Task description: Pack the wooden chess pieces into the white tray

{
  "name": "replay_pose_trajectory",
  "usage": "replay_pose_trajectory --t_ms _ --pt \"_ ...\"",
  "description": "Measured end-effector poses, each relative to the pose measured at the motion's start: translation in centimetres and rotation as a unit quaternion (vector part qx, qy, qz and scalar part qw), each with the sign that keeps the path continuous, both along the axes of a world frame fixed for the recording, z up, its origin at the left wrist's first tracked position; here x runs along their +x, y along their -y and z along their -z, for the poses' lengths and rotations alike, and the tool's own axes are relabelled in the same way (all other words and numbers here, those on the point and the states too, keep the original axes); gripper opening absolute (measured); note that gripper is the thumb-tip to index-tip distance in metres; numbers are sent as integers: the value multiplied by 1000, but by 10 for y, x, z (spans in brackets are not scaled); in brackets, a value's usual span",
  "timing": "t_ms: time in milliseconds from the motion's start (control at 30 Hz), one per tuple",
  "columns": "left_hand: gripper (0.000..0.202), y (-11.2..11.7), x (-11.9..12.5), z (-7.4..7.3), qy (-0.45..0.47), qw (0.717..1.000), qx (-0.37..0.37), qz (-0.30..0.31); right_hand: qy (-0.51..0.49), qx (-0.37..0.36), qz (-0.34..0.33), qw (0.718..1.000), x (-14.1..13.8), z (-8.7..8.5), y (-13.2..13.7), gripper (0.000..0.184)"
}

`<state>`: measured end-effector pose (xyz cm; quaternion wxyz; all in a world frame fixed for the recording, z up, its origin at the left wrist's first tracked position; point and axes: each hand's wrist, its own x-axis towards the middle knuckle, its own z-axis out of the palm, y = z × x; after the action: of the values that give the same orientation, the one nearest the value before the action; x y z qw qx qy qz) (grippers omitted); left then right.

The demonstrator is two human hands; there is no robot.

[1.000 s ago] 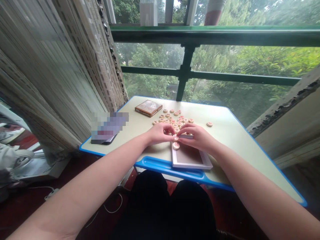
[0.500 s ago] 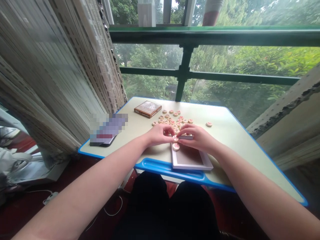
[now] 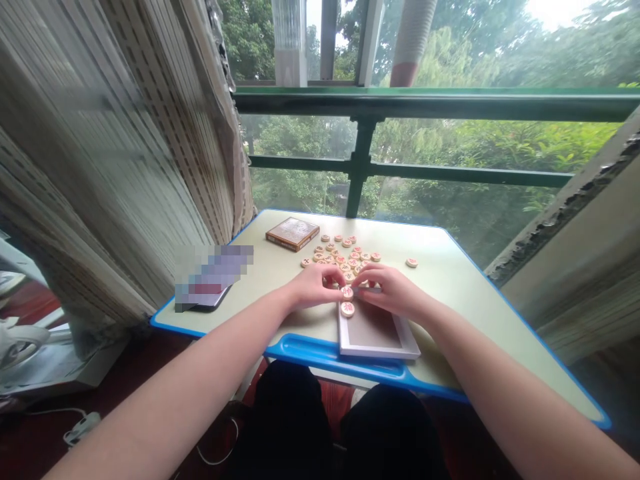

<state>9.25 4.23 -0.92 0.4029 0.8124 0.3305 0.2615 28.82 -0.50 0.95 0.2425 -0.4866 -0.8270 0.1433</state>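
A Chinese chess piece [image 3: 347, 293] with a red character lies at the far left corner of a shallow white-rimmed box tray [image 3: 343, 337]. My left hand [image 3: 316, 285] is curled, thumb and fingertip against that piece's left side. From the right, my right hand [image 3: 387, 287] reaches over the tray's far edge, its bent fingertips at the same piece. Just nearer to me, a second red-marked piece [image 3: 347, 309] rests by the tray's left rim. Beyond my hands, several loose round pieces [image 3: 338, 254] with red or dark characters are scattered; my fingers hide some.
The blue-edged table [image 3: 475, 320] has a moulded blue groove [image 3: 300, 345] at its front. A flat brown box [image 3: 293, 233] lies at the back left, a phone [image 3: 215, 283] at the left edge. One piece [image 3: 411, 263] sits apart on the right. Curtains [image 3: 165, 133] hang alongside.
The camera view has tilted up a little, so everything sits lower in the picture. Both hands stay at the same piece by the tray's far left corner.
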Motion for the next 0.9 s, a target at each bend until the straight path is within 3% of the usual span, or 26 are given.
replay_pose_trajectory --t_ms 333,567,900 --pt "17 1 2 -3 -7 1000 3 5 8 -16 15 1000 0 -4 3 21" --pt "15 1 1 -4 -3 1000 -3 -4 24 -23 -30 999 4 -6 6 30" --pt "18 1 1 -3 2 1000 -20 -1 17 -25 14 999 -1 -1 3 13"
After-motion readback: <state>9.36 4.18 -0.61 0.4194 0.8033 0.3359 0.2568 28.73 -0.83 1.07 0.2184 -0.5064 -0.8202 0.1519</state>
